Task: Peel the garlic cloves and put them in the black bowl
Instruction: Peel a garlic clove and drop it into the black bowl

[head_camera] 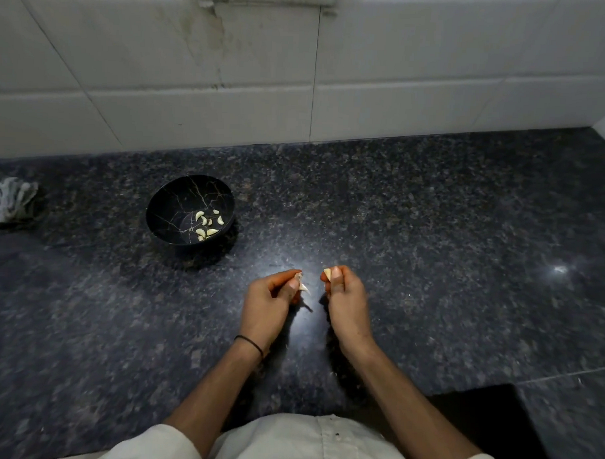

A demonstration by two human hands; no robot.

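over the dark speckled granite countertop [431, 234], just in front of the person's body, i see both hands raised close together but not touching. the right hand [346, 299] pinches one small pale garlic clove [327, 274] between thumb and curled fingers. the left hand [273, 298] pinches a pale pointed scrap [303, 287], papery skin by my guess, though it is too small to be sure. the clove should be light, firm and a bit slick once bare, so i would hold it across its fat middle and pull the skin away from the tip. the skin itself is thin, likely to tear and to cling to fingers. the round black bowl with pale vein lines [165, 204] sits well apart, ahead and to the left, with about nine peeled cloves [212, 231] lying in its bottom. counted: two hands, one clove in hand, one scrap, one bowl, one crumpled grey cloth [10, 200] at the far left edge.
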